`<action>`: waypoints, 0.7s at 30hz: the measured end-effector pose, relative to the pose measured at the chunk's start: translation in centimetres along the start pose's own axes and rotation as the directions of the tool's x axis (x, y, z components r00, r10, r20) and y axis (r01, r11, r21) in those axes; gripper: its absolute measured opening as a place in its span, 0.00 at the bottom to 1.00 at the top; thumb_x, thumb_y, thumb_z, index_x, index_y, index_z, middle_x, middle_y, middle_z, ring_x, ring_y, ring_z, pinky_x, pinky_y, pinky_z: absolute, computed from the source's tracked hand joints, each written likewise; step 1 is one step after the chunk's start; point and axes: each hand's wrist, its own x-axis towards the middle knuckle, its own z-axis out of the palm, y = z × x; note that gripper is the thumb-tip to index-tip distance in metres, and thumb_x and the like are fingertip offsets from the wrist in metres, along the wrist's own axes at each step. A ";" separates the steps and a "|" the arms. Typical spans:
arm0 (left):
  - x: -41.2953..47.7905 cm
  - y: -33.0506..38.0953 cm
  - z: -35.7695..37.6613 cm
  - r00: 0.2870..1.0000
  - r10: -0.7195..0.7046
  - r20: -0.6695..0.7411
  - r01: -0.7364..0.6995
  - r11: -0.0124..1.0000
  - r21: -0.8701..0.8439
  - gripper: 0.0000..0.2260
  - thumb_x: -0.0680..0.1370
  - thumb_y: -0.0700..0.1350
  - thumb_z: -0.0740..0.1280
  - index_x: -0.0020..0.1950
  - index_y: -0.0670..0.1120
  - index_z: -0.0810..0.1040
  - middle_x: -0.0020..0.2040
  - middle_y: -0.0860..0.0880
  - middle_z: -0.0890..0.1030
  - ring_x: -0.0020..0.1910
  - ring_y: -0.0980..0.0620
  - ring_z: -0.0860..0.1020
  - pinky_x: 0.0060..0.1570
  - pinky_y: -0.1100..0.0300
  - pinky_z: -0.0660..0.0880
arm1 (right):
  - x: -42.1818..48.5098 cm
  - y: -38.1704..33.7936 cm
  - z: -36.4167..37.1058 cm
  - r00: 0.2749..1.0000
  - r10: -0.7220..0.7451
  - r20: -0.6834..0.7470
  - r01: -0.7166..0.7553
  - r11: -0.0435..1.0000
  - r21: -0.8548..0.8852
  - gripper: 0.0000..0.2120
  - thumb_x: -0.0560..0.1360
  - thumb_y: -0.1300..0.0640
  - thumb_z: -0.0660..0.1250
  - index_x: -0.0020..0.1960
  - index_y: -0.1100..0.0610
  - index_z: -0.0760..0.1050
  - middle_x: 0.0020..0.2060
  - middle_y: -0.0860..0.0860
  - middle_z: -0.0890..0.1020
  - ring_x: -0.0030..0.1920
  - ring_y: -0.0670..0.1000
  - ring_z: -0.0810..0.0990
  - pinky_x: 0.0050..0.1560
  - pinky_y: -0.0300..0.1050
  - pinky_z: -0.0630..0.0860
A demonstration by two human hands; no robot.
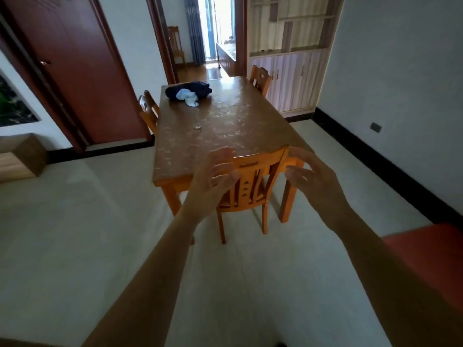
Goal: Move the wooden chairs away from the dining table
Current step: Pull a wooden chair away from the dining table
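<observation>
Wooden chair point(253, 186) at table point(220, 126) end, left hand point(213, 181) and right hand point(313, 181) spread, flanking its backrest

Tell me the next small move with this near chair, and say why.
Probably close both hands on the near chair's top rail. The left hand and right hand hover open at either end of it, gripping nothing, and the chair is tucked against the dining table.

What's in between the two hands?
In the head view, the top rail of the nearest wooden chair lies between the left hand and the right hand. Both hands are open and not yet gripping it.
</observation>
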 end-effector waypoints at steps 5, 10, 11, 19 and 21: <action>7.0 -4.2 0.8 0.999 -0.044 -0.025 0.047 0.984 0.173 0.25 0.77 0.60 0.71 0.71 0.53 0.73 0.69 0.51 0.79 0.67 0.48 0.79 0.62 0.40 0.79 | 9.3 2.4 -1.3 0.994 -0.011 0.112 0.017 0.999 -0.051 0.34 0.67 0.36 0.72 0.70 0.48 0.72 0.67 0.50 0.78 0.65 0.52 0.78 0.59 0.50 0.80; 13.0 -9.1 1.1 0.989 -0.143 -0.036 0.148 0.969 0.198 0.25 0.76 0.59 0.72 0.72 0.59 0.72 0.70 0.60 0.76 0.69 0.53 0.76 0.65 0.46 0.78 | 17.2 6.1 -0.8 0.984 -0.049 0.169 0.057 0.997 -0.044 0.33 0.70 0.46 0.72 0.72 0.53 0.70 0.68 0.51 0.76 0.64 0.52 0.78 0.58 0.48 0.80; 14.2 -10.5 1.1 0.987 -0.158 -0.034 0.161 0.966 0.202 0.26 0.76 0.60 0.73 0.72 0.59 0.72 0.70 0.60 0.76 0.70 0.53 0.75 0.66 0.45 0.77 | 18.9 7.1 -0.6 0.982 -0.047 0.184 0.059 0.996 -0.061 0.34 0.69 0.45 0.72 0.72 0.53 0.69 0.68 0.50 0.76 0.64 0.50 0.78 0.56 0.44 0.80; 24.6 -23.9 0.2 0.889 -0.416 0.192 0.109 0.599 0.794 0.43 0.68 0.60 0.80 0.78 0.62 0.63 0.80 0.53 0.64 0.82 0.43 0.54 0.79 0.35 0.46 | 32.8 17.0 1.9 0.924 0.000 0.383 0.230 0.801 -0.553 0.47 0.62 0.34 0.74 0.75 0.50 0.64 0.73 0.50 0.68 0.70 0.52 0.70 0.65 0.47 0.71; 26.6 -26.8 0.7 0.824 -0.520 0.224 0.101 0.524 0.846 0.44 0.67 0.58 0.81 0.78 0.62 0.63 0.80 0.52 0.64 0.82 0.45 0.55 0.79 0.37 0.45 | 35.5 19.6 2.1 0.893 0.081 0.442 0.283 0.664 -0.692 0.49 0.62 0.35 0.77 0.76 0.46 0.60 0.76 0.49 0.65 0.72 0.55 0.68 0.68 0.55 0.71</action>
